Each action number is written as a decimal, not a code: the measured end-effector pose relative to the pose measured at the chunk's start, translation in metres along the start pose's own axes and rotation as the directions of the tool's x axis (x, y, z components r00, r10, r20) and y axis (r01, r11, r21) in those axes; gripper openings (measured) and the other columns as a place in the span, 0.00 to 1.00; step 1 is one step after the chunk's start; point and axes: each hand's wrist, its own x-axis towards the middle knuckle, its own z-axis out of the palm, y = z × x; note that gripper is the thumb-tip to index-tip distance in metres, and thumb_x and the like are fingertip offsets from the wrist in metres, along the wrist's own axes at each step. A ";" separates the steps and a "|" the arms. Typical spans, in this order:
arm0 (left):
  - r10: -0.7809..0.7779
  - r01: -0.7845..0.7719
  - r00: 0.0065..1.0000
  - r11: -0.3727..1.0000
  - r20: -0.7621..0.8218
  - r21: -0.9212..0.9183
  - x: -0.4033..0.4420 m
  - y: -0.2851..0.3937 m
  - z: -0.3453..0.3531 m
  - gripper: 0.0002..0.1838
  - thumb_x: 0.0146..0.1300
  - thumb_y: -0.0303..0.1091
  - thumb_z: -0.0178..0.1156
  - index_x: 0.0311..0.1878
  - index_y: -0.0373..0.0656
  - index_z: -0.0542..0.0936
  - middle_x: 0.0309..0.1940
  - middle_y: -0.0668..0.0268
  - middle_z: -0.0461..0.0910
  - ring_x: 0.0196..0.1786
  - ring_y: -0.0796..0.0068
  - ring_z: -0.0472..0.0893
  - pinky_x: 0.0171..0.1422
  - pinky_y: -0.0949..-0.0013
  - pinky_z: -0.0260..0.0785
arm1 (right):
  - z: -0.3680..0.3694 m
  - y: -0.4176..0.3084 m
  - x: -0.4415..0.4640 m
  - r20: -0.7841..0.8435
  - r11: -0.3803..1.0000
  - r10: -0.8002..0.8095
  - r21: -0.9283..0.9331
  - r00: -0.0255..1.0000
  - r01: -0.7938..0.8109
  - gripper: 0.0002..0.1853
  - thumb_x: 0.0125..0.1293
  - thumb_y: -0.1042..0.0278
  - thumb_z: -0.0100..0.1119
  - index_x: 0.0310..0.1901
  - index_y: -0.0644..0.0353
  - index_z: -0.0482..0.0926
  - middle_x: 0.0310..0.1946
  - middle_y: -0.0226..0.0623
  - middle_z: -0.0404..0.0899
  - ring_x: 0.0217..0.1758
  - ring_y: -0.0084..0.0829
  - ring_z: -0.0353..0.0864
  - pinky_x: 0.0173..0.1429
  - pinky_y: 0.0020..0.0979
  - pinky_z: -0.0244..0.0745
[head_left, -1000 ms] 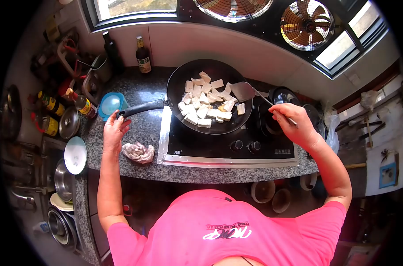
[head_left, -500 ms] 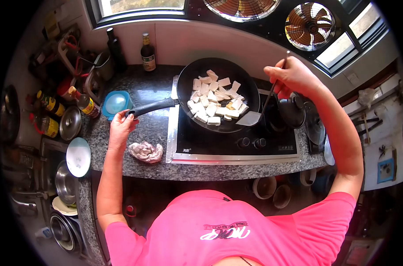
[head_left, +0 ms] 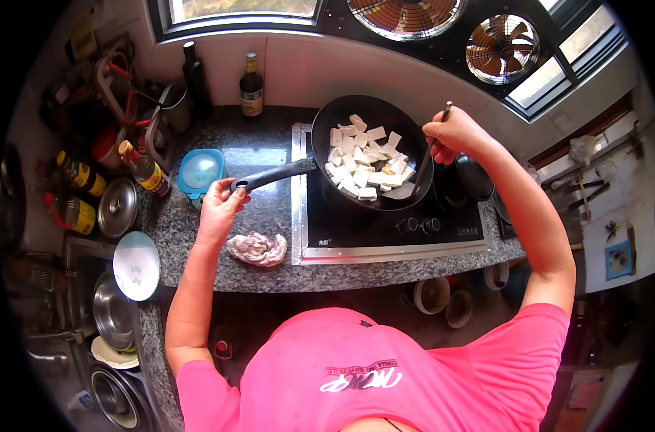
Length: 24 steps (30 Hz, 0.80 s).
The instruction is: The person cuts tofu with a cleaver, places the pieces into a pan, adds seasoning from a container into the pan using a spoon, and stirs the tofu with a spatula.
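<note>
A black frying pan (head_left: pixel 349 113) sits on the left part of the gas stove (head_left: pixel 356 237), its handle pointing left. Several white rectangular pieces (head_left: pixel 360 160) lie heaped in it, one or two with a yellowish patch. My left hand (head_left: pixel 223 205) grips the end of the pan handle (head_left: pixel 273 175). Above the pan's right rim, my right hand (head_left: pixel 453 133) is closed around the upper end of a metal spatula (head_left: pixel 427 160). The spatula slants down, its blade low in the pan at the right, against the lower pieces.
A crumpled cloth (head_left: pixel 258 249) and a blue container (head_left: pixel 201 171) lie left of the stove. Two dark bottles (head_left: pixel 251 86) stand by the wall. A white plate (head_left: pixel 137 266) is at the counter's left edge, near a steel lid (head_left: pixel 117 207). A dark pot (head_left: pixel 476 178) stands right of the pan.
The spatula went from the pan's upper right to its lower right and now stands steeper, its blade among the pieces. My right hand rose. Pan and left hand appear farther right as the view shifted.
</note>
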 end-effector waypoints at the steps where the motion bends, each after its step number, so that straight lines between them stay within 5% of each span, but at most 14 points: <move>1: 0.002 -0.002 1.000 1.000 0.010 -0.005 0.000 0.000 -0.001 0.18 0.65 0.32 0.60 0.54 0.37 0.69 0.40 0.63 0.82 0.39 0.79 0.82 0.39 0.78 0.70 | 0.003 0.005 -0.005 -0.016 1.000 0.011 0.028 1.000 -0.011 0.11 0.61 0.66 0.54 0.26 0.66 0.76 0.19 0.42 0.79 0.17 0.31 0.81 0.20 0.29 0.79; 9: 0.005 -0.005 0.999 1.000 0.044 -0.008 0.002 0.000 -0.004 0.17 0.66 0.31 0.60 0.54 0.37 0.69 0.39 0.64 0.81 0.40 0.78 0.82 0.41 0.77 0.70 | 0.025 0.057 -0.034 -0.097 0.921 0.063 0.389 0.993 -0.020 0.13 0.65 0.64 0.52 0.31 0.68 0.75 0.23 0.44 0.80 0.20 0.33 0.82 0.23 0.31 0.80; 15: 0.009 -0.008 0.998 1.000 0.059 -0.010 0.003 -0.005 -0.007 0.18 0.66 0.33 0.59 0.56 0.37 0.69 0.42 0.63 0.81 0.41 0.78 0.82 0.43 0.77 0.72 | 0.064 0.085 -0.031 -0.179 0.768 0.001 0.630 0.984 0.114 0.15 0.69 0.61 0.52 0.33 0.66 0.75 0.25 0.43 0.81 0.23 0.32 0.84 0.25 0.30 0.80; 24: 0.006 -0.005 0.999 1.000 0.041 -0.029 0.002 -0.004 -0.006 0.18 0.66 0.33 0.59 0.56 0.38 0.69 0.42 0.63 0.82 0.40 0.77 0.82 0.42 0.77 0.72 | 0.105 0.104 -0.015 -0.261 0.624 -0.009 0.753 0.965 0.209 0.15 0.71 0.61 0.50 0.34 0.66 0.74 0.29 0.44 0.82 0.28 0.30 0.84 0.31 0.29 0.82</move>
